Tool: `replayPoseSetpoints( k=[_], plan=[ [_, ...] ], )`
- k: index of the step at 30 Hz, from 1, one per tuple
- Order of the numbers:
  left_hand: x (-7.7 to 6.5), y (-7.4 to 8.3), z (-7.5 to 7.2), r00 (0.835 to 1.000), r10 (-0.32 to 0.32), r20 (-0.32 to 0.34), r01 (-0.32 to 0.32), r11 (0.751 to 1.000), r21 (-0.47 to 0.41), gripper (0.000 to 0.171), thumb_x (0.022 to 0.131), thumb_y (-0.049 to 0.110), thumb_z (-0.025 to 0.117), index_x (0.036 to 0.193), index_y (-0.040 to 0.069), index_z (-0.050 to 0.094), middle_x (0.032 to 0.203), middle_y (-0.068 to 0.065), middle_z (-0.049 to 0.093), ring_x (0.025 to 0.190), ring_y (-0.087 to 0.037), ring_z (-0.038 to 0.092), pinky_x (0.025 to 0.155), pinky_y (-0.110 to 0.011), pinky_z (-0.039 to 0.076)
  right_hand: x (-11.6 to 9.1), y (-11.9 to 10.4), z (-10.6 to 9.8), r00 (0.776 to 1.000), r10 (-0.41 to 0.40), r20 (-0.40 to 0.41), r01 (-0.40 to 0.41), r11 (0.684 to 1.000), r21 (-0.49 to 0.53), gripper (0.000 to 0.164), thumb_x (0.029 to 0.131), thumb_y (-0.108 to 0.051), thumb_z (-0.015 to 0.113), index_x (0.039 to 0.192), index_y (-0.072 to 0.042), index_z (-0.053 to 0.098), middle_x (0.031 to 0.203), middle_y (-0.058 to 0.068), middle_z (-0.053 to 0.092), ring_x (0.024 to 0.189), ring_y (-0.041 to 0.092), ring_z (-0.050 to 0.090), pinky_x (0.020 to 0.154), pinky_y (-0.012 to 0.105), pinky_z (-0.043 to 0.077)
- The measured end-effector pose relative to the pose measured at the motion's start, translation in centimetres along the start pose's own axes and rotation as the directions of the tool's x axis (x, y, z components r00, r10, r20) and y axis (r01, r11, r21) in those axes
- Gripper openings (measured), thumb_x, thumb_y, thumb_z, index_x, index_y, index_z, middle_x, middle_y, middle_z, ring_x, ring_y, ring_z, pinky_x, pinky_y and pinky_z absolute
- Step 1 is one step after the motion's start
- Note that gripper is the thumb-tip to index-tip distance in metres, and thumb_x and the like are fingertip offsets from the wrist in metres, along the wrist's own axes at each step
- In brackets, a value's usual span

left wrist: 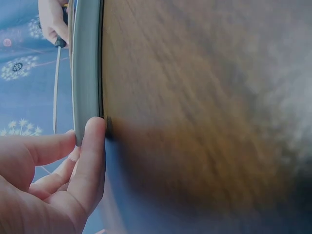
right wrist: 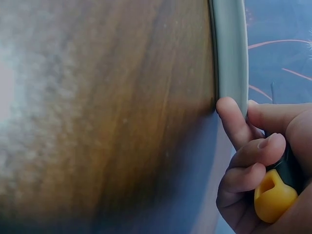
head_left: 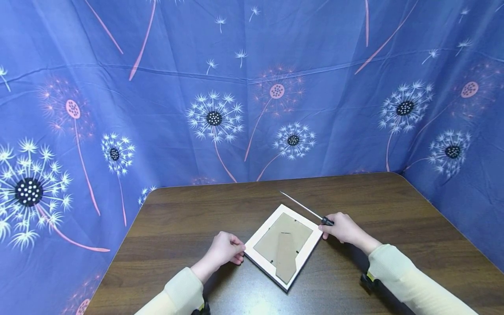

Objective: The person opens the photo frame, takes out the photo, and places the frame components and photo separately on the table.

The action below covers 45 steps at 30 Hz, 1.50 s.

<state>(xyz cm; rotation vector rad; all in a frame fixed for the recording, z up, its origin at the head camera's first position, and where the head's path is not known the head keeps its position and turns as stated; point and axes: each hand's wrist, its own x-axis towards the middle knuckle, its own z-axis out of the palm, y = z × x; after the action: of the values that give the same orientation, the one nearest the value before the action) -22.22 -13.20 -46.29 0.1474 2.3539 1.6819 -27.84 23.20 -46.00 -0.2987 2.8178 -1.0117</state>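
A white picture frame (head_left: 264, 228) lies back side up over the table, its brown backing board (head_left: 271, 240) and stand leg (head_left: 286, 258) facing up. At the frame's left corner, my left hand (head_left: 225, 249) pinches the edge between thumb and fingers. My right hand (head_left: 344, 228) pinches the opposite corner with thumb and index finger. That same hand holds a screwdriver (head_left: 303, 206) in its curled other fingers, the shaft pointing away to the far left. In the right wrist view the black handle with its yellow end (right wrist: 275, 197) shows inside the palm.
The brown wooden table (head_left: 177, 218) has rounded far corners. A blue curtain with a dandelion print (head_left: 244, 109) hangs behind it and along both sides. Dark straps with yellow parts sit at both sleeves' cuffs (head_left: 185, 288).
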Motion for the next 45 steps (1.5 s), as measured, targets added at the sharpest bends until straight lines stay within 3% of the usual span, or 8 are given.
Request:
replayPoseSetpoints(
  k=[12, 18, 25, 32, 45],
  plan=[
    [0.9, 0.1, -0.3, 1.000, 0.014, -0.028, -0.013, 0.999, 0.034, 0.008, 0.084, -0.006, 0.063, 0.083, -0.013, 0.065, 0.062, -0.015, 0.064, 0.049, -0.015, 0.064, 0.049, -0.032, 0.058, -1.1, 0.2, 0.0, 1.000, 0.005, 0.027, -0.006, 1.000, 0.027, 0.012, 0.088, -0.019, 0.064, 0.081, -0.010, 0.065, 0.061, -0.003, 0.065, 0.032, 0.004, 0.033, 0.032, 0.018, 0.032],
    [1.4, 0.2, -0.5, 0.999, 0.025, -0.033, -0.023, 0.999, 0.036, 0.007, 0.083, -0.007, 0.063, 0.082, -0.013, 0.065, 0.063, -0.017, 0.064, 0.049, -0.016, 0.064, 0.050, -0.033, 0.058, -1.6, 0.1, -0.1, 0.999, -0.028, 0.021, 0.028, 0.999, 0.025, 0.013, 0.087, -0.020, 0.065, 0.080, -0.009, 0.066, 0.061, -0.004, 0.065, 0.031, 0.003, 0.034, 0.030, 0.020, 0.035],
    [1.5, 0.5, -0.8, 0.997, 0.071, -0.028, -0.070, 0.996, 0.061, 0.008, 0.083, -0.006, 0.064, 0.078, -0.011, 0.066, 0.058, -0.011, 0.063, 0.046, -0.013, 0.063, 0.047, -0.030, 0.057, -2.1, 0.1, 0.0, 0.999, -0.028, 0.031, 0.027, 0.999, 0.032, 0.011, 0.087, -0.019, 0.065, 0.083, -0.009, 0.066, 0.061, -0.003, 0.065, 0.032, 0.003, 0.034, 0.031, 0.020, 0.035],
    [2.5, 0.4, -0.7, 0.998, 0.037, -0.051, -0.031, 0.993, 0.110, 0.007, 0.084, -0.006, 0.063, 0.080, -0.010, 0.067, 0.062, -0.015, 0.065, 0.048, -0.015, 0.064, 0.049, -0.030, 0.058, -2.4, 0.2, 0.1, 0.999, -0.017, 0.039, 0.016, 0.999, 0.031, 0.010, 0.087, -0.018, 0.065, 0.083, -0.009, 0.065, 0.061, -0.003, 0.065, 0.031, 0.004, 0.035, 0.031, 0.020, 0.034],
    [3.9, 0.4, -0.8, 0.995, 0.050, -0.086, -0.037, 0.989, 0.145, 0.007, 0.084, -0.004, 0.065, 0.082, -0.010, 0.068, 0.064, -0.015, 0.066, 0.049, -0.017, 0.065, 0.049, -0.029, 0.058, -3.6, -0.4, 0.0, 0.998, -0.019, 0.059, 0.017, 0.999, 0.035, 0.014, 0.087, -0.019, 0.065, 0.078, -0.009, 0.062, 0.060, -0.003, 0.065, 0.032, 0.003, 0.034, 0.032, 0.018, 0.032]
  ],
)
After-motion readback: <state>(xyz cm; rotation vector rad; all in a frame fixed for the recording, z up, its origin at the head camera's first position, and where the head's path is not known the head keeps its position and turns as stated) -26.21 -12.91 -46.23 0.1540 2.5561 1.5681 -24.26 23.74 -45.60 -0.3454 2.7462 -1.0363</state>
